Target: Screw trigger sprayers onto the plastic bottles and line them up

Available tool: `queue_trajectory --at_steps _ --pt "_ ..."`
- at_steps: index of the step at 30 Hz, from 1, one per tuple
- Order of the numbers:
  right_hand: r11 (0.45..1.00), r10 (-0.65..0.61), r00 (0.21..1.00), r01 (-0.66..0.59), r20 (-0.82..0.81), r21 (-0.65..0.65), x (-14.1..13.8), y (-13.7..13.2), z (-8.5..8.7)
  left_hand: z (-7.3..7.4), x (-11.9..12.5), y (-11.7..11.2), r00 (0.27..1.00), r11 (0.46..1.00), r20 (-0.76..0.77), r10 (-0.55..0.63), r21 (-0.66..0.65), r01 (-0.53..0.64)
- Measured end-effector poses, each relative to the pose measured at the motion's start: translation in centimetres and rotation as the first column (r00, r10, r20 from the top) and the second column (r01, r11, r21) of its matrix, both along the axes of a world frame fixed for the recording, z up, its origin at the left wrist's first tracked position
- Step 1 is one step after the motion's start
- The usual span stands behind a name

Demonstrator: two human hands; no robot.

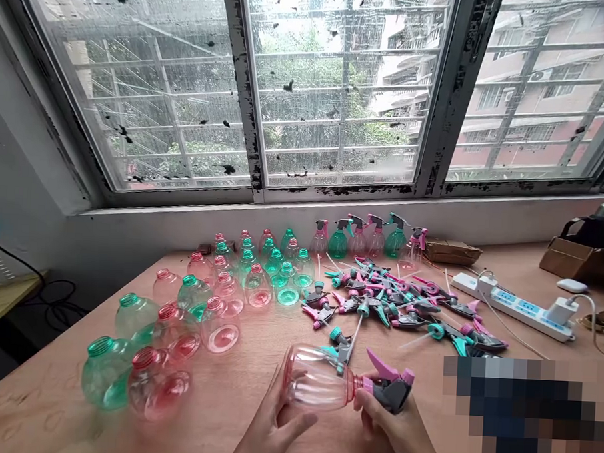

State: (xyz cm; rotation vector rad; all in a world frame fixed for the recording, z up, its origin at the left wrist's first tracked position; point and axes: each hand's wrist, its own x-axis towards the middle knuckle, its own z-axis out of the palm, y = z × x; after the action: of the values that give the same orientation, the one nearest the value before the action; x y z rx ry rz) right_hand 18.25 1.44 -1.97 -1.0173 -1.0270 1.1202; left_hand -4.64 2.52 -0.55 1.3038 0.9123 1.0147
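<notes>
A clear pink spray bottle [318,381] lies sideways above the table's front part, its base toward the left. My left hand [280,412] is wrapped round the bottle's body near the base, thumb in front. At the neck, my right hand [388,417] has its fingers closed on the collar of a pink and grey trigger sprayer head [392,387]. The head sits at the bottle's mouth; how tightly it is screwed on I cannot tell. Just behind the bottle lies a loose teal and grey sprayer head [344,348].
Open pink and green bottles [217,326] stand in rows at the left. A heap of loose sprayer heads [379,296] lies at centre right. Several bottles with heads [357,239] stand by the wall. A white power strip [516,306] and a cardboard box [575,255] are at the right.
</notes>
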Motion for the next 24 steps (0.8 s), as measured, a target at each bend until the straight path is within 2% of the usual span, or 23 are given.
queue_trajectory --at_steps 4,9,11,14,19,24 --pt "1.0 0.023 1.0 -0.024 -0.014 -0.001 -0.1 -0.1 -0.2 -1.1 -0.1 0.2 1.0 1.0 0.02 0.003 0.013 -0.003" --pt "0.997 0.073 0.997 -0.072 0.025 -0.022 -0.2 -0.4 -0.8 -1.4 -0.2 1.0 0.986 0.991 0.097 0.134 -0.017 -0.133" --pt "0.995 0.101 0.995 -0.1 0.021 -0.028 -0.2 -0.3 -0.7 -1.1 -0.2 1.1 0.99 0.995 0.101 0.097 0.004 -0.098" --pt "0.997 0.067 0.997 -0.068 -0.032 -0.041 -0.2 -0.1 -0.4 -0.7 -0.1 0.9 0.997 0.999 0.077 0.016 0.039 -0.019" --pt "0.999 0.0 1.0 -0.001 -0.025 -0.052 -0.2 0.1 -0.4 -1.0 -0.1 0.5 1.0 0.999 -0.008 0.018 0.042 -0.018" --pt "0.999 0.001 1.0 -0.002 -0.03 -0.04 -0.4 -0.1 -0.6 -0.6 0.1 0.1 1.0 0.998 0.014 -0.025 0.057 0.024"
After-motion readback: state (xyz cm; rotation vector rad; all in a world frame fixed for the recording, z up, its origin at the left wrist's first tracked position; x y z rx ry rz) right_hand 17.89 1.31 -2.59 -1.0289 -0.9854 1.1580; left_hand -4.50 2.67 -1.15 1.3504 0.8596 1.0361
